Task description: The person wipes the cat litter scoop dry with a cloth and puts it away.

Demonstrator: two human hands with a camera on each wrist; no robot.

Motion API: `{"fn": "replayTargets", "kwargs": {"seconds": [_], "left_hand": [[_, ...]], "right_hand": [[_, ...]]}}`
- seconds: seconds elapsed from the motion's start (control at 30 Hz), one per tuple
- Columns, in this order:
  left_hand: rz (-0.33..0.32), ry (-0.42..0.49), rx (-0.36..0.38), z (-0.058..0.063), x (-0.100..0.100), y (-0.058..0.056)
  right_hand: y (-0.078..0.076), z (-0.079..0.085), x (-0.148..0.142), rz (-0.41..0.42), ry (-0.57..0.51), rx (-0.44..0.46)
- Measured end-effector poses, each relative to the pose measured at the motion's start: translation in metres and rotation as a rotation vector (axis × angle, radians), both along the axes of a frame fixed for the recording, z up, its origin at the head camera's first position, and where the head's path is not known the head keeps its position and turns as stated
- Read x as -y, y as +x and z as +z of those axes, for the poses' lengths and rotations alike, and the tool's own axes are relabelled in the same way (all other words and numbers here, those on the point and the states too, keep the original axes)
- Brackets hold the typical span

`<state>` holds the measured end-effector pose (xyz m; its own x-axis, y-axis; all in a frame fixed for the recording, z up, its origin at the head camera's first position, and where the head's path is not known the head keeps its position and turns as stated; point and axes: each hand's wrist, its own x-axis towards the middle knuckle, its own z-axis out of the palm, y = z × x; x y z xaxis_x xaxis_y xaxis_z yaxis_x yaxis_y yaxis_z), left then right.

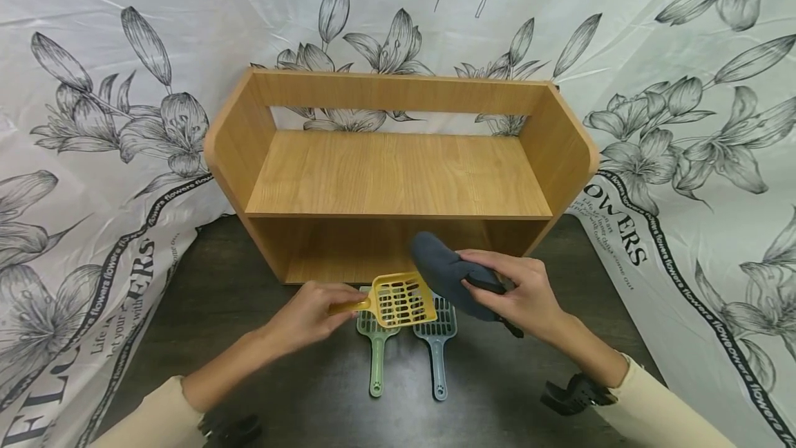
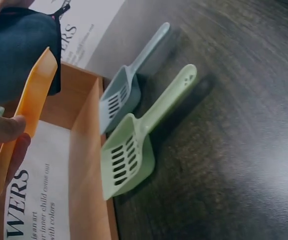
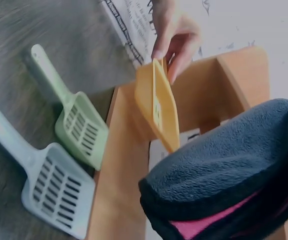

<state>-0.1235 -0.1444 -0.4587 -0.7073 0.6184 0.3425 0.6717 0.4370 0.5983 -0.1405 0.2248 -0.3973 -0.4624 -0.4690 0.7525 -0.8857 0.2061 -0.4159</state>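
Observation:
My left hand (image 1: 314,316) pinches the handle of a yellow slotted litter scoop (image 1: 429,306), its blade pointing right. The right hand (image 1: 522,289) grips a folded dark blue-grey cloth (image 1: 443,268); black edging and a pink inner side of this cloth (image 3: 224,150) show in the right wrist view. Cloth and yellow scoop meet or overlap at the scoop's far edge in the head view. Below them, a green litter scoop (image 1: 377,358) and a grey-blue litter scoop (image 1: 438,361) lean side by side on the shelf's front edge, handles toward me.
A wooden two-level shelf (image 1: 398,175) stands at the back of the dark table (image 1: 298,393). White floral fabric (image 1: 99,157) hangs behind it and spreads along both sides. Dark straps with devices (image 1: 578,393) sit at both wrists.

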Motion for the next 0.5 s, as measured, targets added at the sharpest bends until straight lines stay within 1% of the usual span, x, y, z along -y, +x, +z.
{"fn": "replayTargets", "kwargs": {"seconds": [0.13,0.2,0.3,0.4,0.5], "left_hand": [[-0.016,0.026,-0.009,0.004,-0.002,-0.004],[-0.007,0.047,0.008,0.005,-0.004,-0.006],[0.021,0.080,0.029,0.006,-0.007,-0.008],[0.053,0.111,0.051,0.006,-0.010,-0.009],[0.067,0.147,0.089,0.005,-0.011,-0.010]], "right_hand": [[-0.003,0.006,0.016,0.015,0.017,-0.053],[-0.005,0.006,0.024,0.022,0.034,-0.066],[-0.009,0.002,0.034,0.034,0.062,-0.053],[-0.013,-0.004,0.041,0.052,0.091,-0.020],[-0.016,-0.009,0.046,0.068,0.125,0.016]]}}
